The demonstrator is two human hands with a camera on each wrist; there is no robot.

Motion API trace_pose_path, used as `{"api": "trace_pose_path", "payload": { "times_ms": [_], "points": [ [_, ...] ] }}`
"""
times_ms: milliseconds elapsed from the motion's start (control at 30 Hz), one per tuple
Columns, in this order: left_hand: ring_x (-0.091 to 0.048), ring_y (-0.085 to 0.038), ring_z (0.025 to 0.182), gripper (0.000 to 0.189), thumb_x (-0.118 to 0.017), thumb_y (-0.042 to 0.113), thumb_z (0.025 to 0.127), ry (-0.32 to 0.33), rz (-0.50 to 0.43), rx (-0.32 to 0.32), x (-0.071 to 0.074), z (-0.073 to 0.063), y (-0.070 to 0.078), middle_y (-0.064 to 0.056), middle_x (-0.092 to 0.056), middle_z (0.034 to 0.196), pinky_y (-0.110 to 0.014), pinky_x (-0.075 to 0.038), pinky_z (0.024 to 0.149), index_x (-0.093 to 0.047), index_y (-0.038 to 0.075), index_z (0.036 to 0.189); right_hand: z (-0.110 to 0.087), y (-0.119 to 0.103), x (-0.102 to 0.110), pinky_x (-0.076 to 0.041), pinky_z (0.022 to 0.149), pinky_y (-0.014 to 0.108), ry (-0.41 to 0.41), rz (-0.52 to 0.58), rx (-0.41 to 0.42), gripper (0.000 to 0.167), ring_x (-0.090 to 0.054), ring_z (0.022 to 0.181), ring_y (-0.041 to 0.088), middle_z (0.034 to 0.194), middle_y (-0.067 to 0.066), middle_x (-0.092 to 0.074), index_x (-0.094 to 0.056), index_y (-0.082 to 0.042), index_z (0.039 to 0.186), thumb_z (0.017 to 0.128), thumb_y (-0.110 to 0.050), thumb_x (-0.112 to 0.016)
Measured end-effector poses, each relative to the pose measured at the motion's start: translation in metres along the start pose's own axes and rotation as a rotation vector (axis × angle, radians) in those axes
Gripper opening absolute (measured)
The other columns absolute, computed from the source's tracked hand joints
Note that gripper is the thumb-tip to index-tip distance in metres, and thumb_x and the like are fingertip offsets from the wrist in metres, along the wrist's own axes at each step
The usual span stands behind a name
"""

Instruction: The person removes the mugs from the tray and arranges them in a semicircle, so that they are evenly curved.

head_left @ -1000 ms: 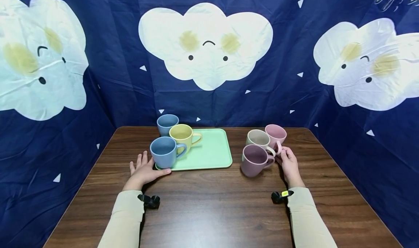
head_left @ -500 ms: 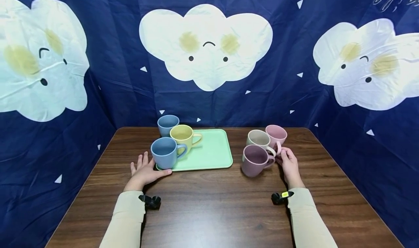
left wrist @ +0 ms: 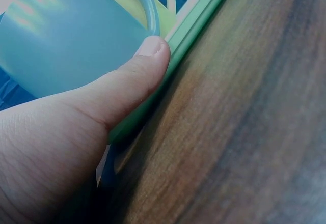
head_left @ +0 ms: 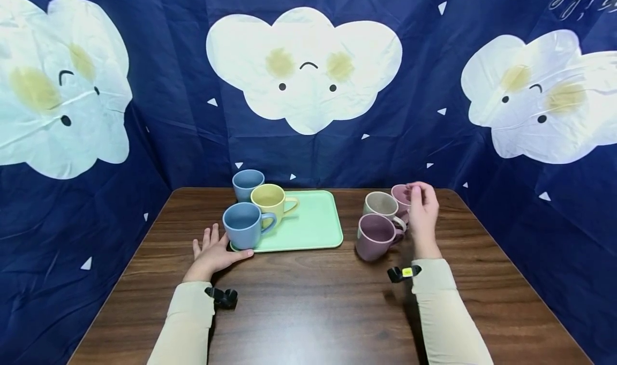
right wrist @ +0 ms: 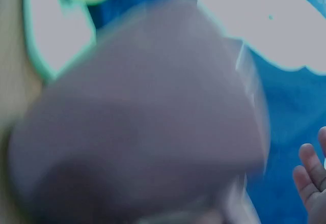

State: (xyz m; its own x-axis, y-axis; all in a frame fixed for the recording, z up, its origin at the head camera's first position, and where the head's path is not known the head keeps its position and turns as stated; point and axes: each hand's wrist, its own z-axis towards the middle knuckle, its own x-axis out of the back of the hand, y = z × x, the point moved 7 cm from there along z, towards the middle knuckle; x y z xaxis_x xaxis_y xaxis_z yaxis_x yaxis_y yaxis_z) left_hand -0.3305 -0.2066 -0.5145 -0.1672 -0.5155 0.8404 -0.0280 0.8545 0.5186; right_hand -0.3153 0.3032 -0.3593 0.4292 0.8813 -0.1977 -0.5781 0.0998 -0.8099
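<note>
My left hand (head_left: pixel 214 258) rests at the near left corner of a pale green tray (head_left: pixel 313 220), fingers spread. Its thumb (left wrist: pixel 130 81) lies along the tray edge beside a blue mug (head_left: pixel 241 231). Behind that mug stand a yellow mug (head_left: pixel 268 198) and a second blue mug (head_left: pixel 247 184). My right hand (head_left: pixel 425 215) is raised beside a pink mug (head_left: pixel 399 195), partly hiding it. In the right wrist view its fingers (right wrist: pixel 308 183) are extended and hold nothing. A beige mug (head_left: pixel 381 203) and a mauve mug (head_left: pixel 370 244) stand close by.
The tray and mugs stand towards the back of a dark wooden table (head_left: pixel 308 306). A blue cloth (head_left: pixel 337 156) with white clouds hangs behind and on both sides. The mauve mug fills much of the right wrist view, blurred.
My right hand has let go of the pink mug's handle and moved up over the mug's right side. The left hand, tray and mugs stay as they were.
</note>
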Motion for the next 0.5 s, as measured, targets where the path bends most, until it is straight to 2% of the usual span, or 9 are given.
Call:
{"api": "trace_pose_path", "payload": {
  "times_ms": [100, 300, 500],
  "points": [
    [0.014, -0.054, 0.148, 0.124, -0.068, 0.078, 0.075, 0.012, -0.002, 0.003, 0.001, 0.0, -0.002, -0.036, 0.009, 0.162, -0.074, 0.017, 0.108, -0.019, 0.003, 0.16, 0.005, 0.001, -0.033, -0.053, 0.08, 0.02, -0.061, 0.051, -0.004, 0.025, -0.066, 0.083, 0.008, 0.095, 0.002, -0.068, -0.052, 0.024, 0.111, 0.105, 0.0, -0.048],
    [0.014, -0.054, 0.148, 0.125, -0.067, 0.08, 0.075, 0.004, 0.009, 0.009, 0.002, -0.001, -0.002, -0.035, 0.01, 0.162, -0.074, 0.017, 0.108, -0.019, 0.004, 0.161, -0.006, 0.002, -0.102, -0.051, 0.086, 0.027, -0.175, 0.115, -0.024, 0.022, -0.065, 0.087, 0.014, 0.096, 0.007, -0.066, -0.053, 0.019, 0.109, 0.105, -0.002, -0.049],
    [0.014, -0.053, 0.148, 0.125, -0.067, 0.08, 0.074, 0.002, 0.011, 0.004, 0.001, -0.003, 0.002, -0.035, 0.01, 0.162, -0.074, 0.017, 0.108, -0.018, 0.004, 0.161, -0.022, 0.02, -0.154, -0.054, 0.083, 0.031, -0.24, 0.088, -0.105, 0.024, -0.068, 0.09, 0.024, 0.106, 0.032, -0.065, -0.056, 0.015, 0.113, 0.106, -0.006, -0.05]
  ]
}}
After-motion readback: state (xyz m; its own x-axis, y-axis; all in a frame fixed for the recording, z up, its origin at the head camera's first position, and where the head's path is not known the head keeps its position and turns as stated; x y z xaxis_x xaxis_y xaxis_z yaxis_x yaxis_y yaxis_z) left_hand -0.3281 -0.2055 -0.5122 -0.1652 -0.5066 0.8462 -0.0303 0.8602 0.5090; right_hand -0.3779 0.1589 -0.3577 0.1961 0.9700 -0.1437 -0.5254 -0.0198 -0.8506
